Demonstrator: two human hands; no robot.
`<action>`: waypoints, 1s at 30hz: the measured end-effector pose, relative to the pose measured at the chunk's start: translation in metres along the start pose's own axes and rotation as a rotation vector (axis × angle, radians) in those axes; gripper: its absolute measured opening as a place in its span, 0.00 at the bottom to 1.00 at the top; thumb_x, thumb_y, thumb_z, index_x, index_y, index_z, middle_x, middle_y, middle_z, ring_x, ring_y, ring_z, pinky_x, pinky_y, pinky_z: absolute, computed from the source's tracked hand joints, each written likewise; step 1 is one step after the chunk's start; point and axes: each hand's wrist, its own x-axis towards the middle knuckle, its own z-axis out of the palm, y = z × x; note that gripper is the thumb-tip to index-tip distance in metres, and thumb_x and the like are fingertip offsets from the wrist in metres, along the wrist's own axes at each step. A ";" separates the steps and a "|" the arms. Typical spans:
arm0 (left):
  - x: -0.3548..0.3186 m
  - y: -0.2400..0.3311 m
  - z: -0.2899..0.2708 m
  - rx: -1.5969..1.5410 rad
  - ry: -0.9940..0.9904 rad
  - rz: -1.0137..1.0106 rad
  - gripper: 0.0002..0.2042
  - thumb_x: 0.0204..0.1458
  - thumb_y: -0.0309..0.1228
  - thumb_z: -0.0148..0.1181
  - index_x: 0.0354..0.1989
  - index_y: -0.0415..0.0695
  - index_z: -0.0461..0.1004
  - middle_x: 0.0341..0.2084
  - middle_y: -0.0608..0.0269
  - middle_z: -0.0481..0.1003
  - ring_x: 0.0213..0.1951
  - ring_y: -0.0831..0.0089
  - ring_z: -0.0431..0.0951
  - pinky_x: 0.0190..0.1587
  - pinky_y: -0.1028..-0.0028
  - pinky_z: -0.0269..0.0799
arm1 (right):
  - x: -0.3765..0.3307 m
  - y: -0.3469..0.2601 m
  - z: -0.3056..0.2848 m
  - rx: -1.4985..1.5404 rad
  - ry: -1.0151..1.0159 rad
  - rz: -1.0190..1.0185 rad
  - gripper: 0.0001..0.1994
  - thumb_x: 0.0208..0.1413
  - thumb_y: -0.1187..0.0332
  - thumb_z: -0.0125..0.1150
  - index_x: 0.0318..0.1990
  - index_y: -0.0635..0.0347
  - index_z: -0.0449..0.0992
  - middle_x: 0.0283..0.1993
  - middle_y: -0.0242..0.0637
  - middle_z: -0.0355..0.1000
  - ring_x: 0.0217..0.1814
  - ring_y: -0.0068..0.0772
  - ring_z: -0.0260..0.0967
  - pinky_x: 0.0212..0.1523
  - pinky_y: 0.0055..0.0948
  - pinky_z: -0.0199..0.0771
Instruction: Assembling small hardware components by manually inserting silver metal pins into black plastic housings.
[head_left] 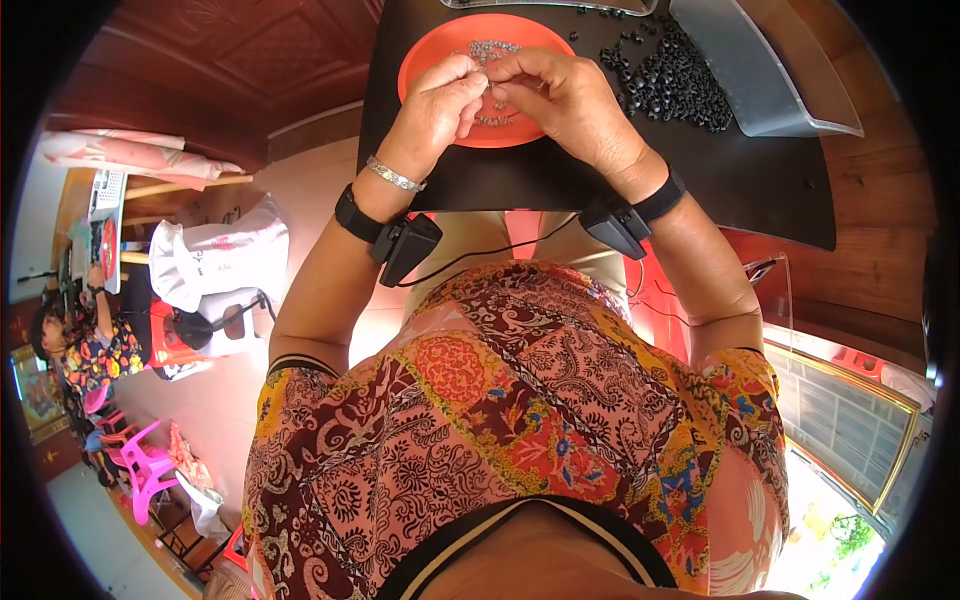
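Observation:
Both my hands meet over a round orange-red plate [425, 75] on the dark table. My left hand [440, 100] is closed, its thumb and forefinger pinched together. Opposite it, my right hand [565, 100] also pinches, its fingertips almost touching the left ones. Between them is something small that I cannot make out. Small silvery metal pieces [490, 50] lie in the plate, partly hidden under my fingers. Right of the plate, a heap of small black parts [680, 85] is spread on the table.
A translucent grey bin [765, 75] lies at the table's right side. A black cable [500, 258] runs between the devices strapped to my wrists. On the far left are a white sack [225, 255], a pink plastic chair [148, 468] and another person [95, 350] at a table.

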 end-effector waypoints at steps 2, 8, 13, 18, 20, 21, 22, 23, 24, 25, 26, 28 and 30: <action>-0.002 0.005 0.003 -0.043 0.026 -0.041 0.11 0.58 0.37 0.47 0.27 0.45 0.66 0.16 0.73 0.61 0.18 0.84 0.60 0.19 0.83 0.53 | -0.001 -0.002 0.000 -0.103 0.021 -0.045 0.10 0.55 0.74 0.59 0.44 0.66 0.74 0.36 0.37 0.76 0.35 0.29 0.76 0.38 0.26 0.76; -0.004 0.008 0.006 -0.111 0.057 -0.059 0.11 0.59 0.37 0.46 0.26 0.45 0.66 0.16 0.73 0.62 0.18 0.84 0.60 0.19 0.83 0.52 | 0.000 -0.008 0.002 -0.359 0.102 -0.187 0.07 0.51 0.74 0.61 0.38 0.61 0.75 0.32 0.39 0.75 0.33 0.38 0.75 0.33 0.29 0.76; -0.003 0.006 0.012 -0.201 0.124 -0.130 0.10 0.57 0.35 0.46 0.26 0.45 0.66 0.15 0.72 0.62 0.17 0.82 0.60 0.18 0.82 0.51 | -0.001 -0.010 0.006 -0.492 0.201 -0.297 0.06 0.49 0.74 0.60 0.36 0.59 0.74 0.31 0.38 0.74 0.31 0.42 0.74 0.31 0.32 0.75; 0.000 0.012 0.016 -0.320 0.144 -0.251 0.10 0.56 0.33 0.46 0.24 0.45 0.66 0.14 0.71 0.63 0.15 0.81 0.60 0.16 0.81 0.49 | -0.004 -0.010 0.003 -0.582 0.188 -0.320 0.07 0.49 0.75 0.59 0.37 0.59 0.73 0.31 0.38 0.73 0.31 0.42 0.73 0.31 0.33 0.75; 0.000 0.013 0.016 -0.339 0.118 -0.271 0.10 0.55 0.33 0.46 0.23 0.45 0.66 0.14 0.71 0.63 0.15 0.80 0.60 0.16 0.80 0.48 | -0.004 -0.008 0.002 -0.575 0.194 -0.331 0.07 0.49 0.75 0.59 0.37 0.59 0.73 0.31 0.38 0.73 0.31 0.42 0.73 0.31 0.33 0.75; 0.001 0.012 0.015 -0.339 0.119 -0.272 0.10 0.55 0.33 0.46 0.23 0.45 0.66 0.14 0.71 0.63 0.15 0.80 0.60 0.16 0.80 0.48 | -0.003 -0.007 0.002 -0.570 0.194 -0.338 0.07 0.49 0.75 0.59 0.37 0.59 0.73 0.31 0.38 0.72 0.31 0.42 0.73 0.31 0.33 0.75; 0.001 0.012 0.014 -0.365 0.104 -0.280 0.10 0.55 0.33 0.46 0.23 0.45 0.66 0.14 0.70 0.63 0.15 0.80 0.60 0.16 0.80 0.48 | -0.003 -0.006 0.002 -0.565 0.195 -0.346 0.06 0.49 0.75 0.59 0.37 0.59 0.73 0.31 0.38 0.72 0.31 0.42 0.73 0.31 0.33 0.75; 0.002 0.011 0.013 -0.392 0.090 -0.288 0.10 0.56 0.33 0.47 0.23 0.45 0.66 0.14 0.70 0.63 0.15 0.79 0.60 0.16 0.80 0.48 | -0.002 -0.006 0.001 -0.564 0.194 -0.345 0.06 0.49 0.75 0.59 0.37 0.59 0.73 0.31 0.38 0.72 0.31 0.42 0.73 0.31 0.33 0.75; 0.002 0.011 0.012 -0.392 0.090 -0.289 0.10 0.56 0.33 0.47 0.23 0.45 0.66 0.14 0.70 0.63 0.15 0.79 0.60 0.16 0.80 0.48 | -0.002 -0.006 0.000 -0.559 0.182 -0.344 0.06 0.49 0.75 0.59 0.36 0.59 0.73 0.30 0.38 0.72 0.31 0.42 0.73 0.31 0.33 0.75; 0.003 0.012 0.011 -0.415 0.086 -0.321 0.11 0.56 0.33 0.47 0.23 0.45 0.66 0.15 0.69 0.63 0.16 0.79 0.60 0.17 0.80 0.49 | -0.001 -0.007 -0.001 -0.554 0.169 -0.344 0.06 0.49 0.75 0.59 0.36 0.59 0.73 0.30 0.37 0.72 0.31 0.42 0.73 0.31 0.33 0.75; 0.003 0.013 0.011 -0.438 0.083 -0.353 0.11 0.56 0.33 0.47 0.23 0.44 0.66 0.15 0.69 0.63 0.16 0.78 0.60 0.17 0.80 0.49 | -0.001 -0.008 -0.002 -0.554 0.169 -0.343 0.06 0.49 0.75 0.59 0.36 0.59 0.73 0.30 0.37 0.72 0.31 0.42 0.73 0.31 0.33 0.75; 0.002 0.012 0.010 -0.498 0.066 -0.367 0.11 0.56 0.33 0.47 0.23 0.44 0.66 0.15 0.69 0.63 0.16 0.78 0.60 0.17 0.79 0.50 | 0.000 -0.010 -0.004 -0.553 0.158 -0.341 0.06 0.50 0.75 0.59 0.37 0.59 0.73 0.31 0.37 0.72 0.31 0.42 0.73 0.31 0.33 0.75; 0.003 0.012 0.009 -0.557 0.047 -0.378 0.10 0.56 0.33 0.47 0.24 0.44 0.66 0.15 0.68 0.63 0.17 0.77 0.61 0.18 0.79 0.50 | 0.000 -0.007 -0.003 -0.523 0.175 -0.323 0.06 0.51 0.74 0.59 0.37 0.59 0.74 0.31 0.38 0.73 0.32 0.42 0.73 0.32 0.32 0.75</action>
